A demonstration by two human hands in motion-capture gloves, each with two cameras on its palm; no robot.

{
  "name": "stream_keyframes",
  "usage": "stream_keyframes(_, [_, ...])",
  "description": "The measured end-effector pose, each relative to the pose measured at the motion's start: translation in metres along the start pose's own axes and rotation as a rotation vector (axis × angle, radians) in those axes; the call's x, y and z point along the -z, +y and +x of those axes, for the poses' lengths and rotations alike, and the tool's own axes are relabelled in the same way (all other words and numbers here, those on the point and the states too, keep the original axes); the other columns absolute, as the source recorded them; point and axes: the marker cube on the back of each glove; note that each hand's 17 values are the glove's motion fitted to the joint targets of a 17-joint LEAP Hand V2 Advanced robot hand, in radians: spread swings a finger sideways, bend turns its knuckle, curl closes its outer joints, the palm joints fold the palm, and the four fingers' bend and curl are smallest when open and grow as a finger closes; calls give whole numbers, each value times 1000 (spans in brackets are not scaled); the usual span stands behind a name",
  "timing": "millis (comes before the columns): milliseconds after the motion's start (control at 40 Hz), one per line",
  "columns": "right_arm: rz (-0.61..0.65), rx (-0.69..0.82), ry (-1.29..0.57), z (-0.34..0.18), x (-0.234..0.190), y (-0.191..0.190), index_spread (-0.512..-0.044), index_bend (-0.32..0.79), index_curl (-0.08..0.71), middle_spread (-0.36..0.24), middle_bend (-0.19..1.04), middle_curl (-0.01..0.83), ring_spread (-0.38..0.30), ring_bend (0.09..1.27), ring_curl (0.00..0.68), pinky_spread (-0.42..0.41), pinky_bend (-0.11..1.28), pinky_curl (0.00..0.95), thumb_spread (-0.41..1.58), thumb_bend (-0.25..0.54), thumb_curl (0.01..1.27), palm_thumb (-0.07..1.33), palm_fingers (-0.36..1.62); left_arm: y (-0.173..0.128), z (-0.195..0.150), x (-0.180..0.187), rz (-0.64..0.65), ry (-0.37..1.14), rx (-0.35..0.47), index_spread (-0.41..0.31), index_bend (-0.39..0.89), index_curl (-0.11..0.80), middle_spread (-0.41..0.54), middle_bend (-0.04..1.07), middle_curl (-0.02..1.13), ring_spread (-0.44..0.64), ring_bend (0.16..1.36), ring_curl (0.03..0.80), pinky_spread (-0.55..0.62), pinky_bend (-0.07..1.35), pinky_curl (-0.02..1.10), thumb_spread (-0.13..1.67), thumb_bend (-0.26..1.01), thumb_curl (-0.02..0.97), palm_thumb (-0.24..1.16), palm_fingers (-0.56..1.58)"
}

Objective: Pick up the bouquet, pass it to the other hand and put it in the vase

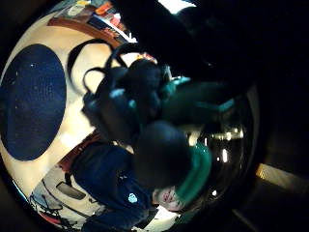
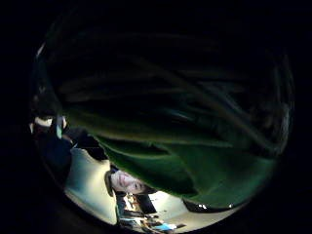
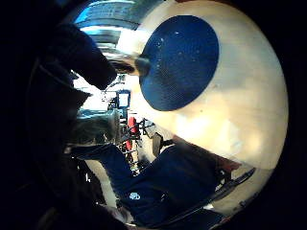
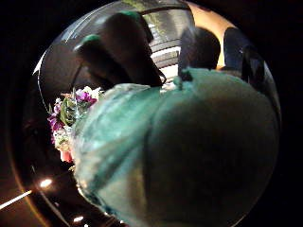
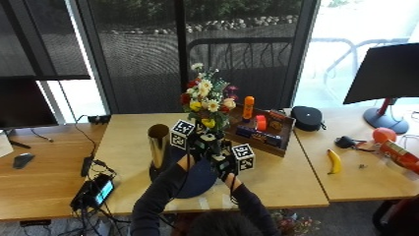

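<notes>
Nearest the outside camera, at the view's lower edge, is the top of the person's head (image 5: 219,227), with both dark-sleeved forearms reaching up from it over the tabletop (image 5: 282,169). Above the round blue mat (image 5: 196,182) the two gloved hands meet around the lower part of the bouquet (image 5: 206,103), which stands upright and is lifted clear of the mat, its red, white and yellow flowers rising well above the hands. The left hand (image 5: 192,147) has its fingers curled round the stems; in its thumb-side palm view green leaves (image 2: 195,165) fill nearly everything, close against the palm. The right hand (image 5: 225,162) is also at the stems, just beside the left hand and touching it; its thumb-side palm view shows the pale green wrapping (image 4: 189,151) bulking against the palm, with dark fingers (image 4: 128,47) bent round it, and purple and pink blooms beyond. The gold vase (image 5: 158,146) stands upright on the mat, just beside the left hand on the side away from the bouquet, and apart from the stems. Beyond the bouquet, away from the person, a wooden tray (image 5: 258,142) holds an orange bottle (image 5: 249,108) and small boxes.
</notes>
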Motion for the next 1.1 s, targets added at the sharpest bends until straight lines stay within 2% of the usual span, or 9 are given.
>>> stream_keyframes(75, [-14,6,1,0,-8,-2,-252,433,584,-194,518,655,-234,577,543,-264,343,483,1025,-8,345,952,1253,6,7,-2,77,-10,-13,112,185,221,164,371,366,300,667,295,396,531,327,881,-20,349,440,301])
stream_keyframes(150, [-24,9,3,-3,-16,0,-251,433,589,-193,515,656,-236,579,543,-270,351,484,1024,-7,353,968,1258,11,12,-3,141,8,-18,-10,348,288,-6,551,401,72,614,272,232,361,273,898,26,368,552,758])
stream_keyframes(175, [-25,10,6,-4,-18,1,-251,433,590,-193,515,657,-236,580,543,-271,352,484,1023,-9,354,970,1258,12,12,-3,164,18,-20,-18,310,281,-23,523,372,58,593,254,230,329,253,899,10,365,543,709])
stream_keyframes(225, [-28,14,16,-2,-22,-1,-251,427,592,-193,519,658,-238,583,544,-271,358,485,1021,-12,357,973,1265,12,12,-2,217,37,-23,-80,343,308,-97,594,409,-63,598,276,54,354,279,913,52,385,639,1024])
stream_keyframes(325, [-53,19,14,4,-25,-6,-251,421,595,-193,519,660,-240,592,546,-273,369,486,1021,-21,356,967,1269,15,10,-1,293,47,-20,-140,338,344,-160,603,452,-172,584,311,-104,361,311,883,73,419,748,1169])
stream_keyframes(475, [-146,-2,-22,17,-15,-13,-250,400,593,-190,510,657,-238,589,543,-272,375,486,1013,-24,353,951,1236,23,18,2,340,29,-8,-184,337,387,-204,585,492,-240,550,349,-191,327,348,684,64,499,868,1131])
stream_keyframes(575, [-158,2,28,13,3,-3,-256,296,566,-187,441,626,-230,512,524,-232,330,472,982,-17,371,973,975,24,35,19,396,-12,-36,-194,324,407,-218,571,499,-265,514,358,-208,299,359,563,52,543,927,1123])
stream_keyframes(851, [34,14,355,4,75,0,-287,187,502,-165,256,534,-208,365,461,-25,208,415,955,-28,388,932,810,35,117,66,600,-33,-111,-213,280,448,-236,528,508,-295,458,382,-234,235,378,413,-14,622,986,1138])
stream_keyframes(1101, [161,-24,445,-3,121,0,-301,158,449,-147,151,456,-170,320,426,96,202,393,987,-24,398,900,722,34,165,106,771,-61,-160,-220,241,479,-243,501,518,-303,424,401,-241,211,398,365,-29,666,992,1153])
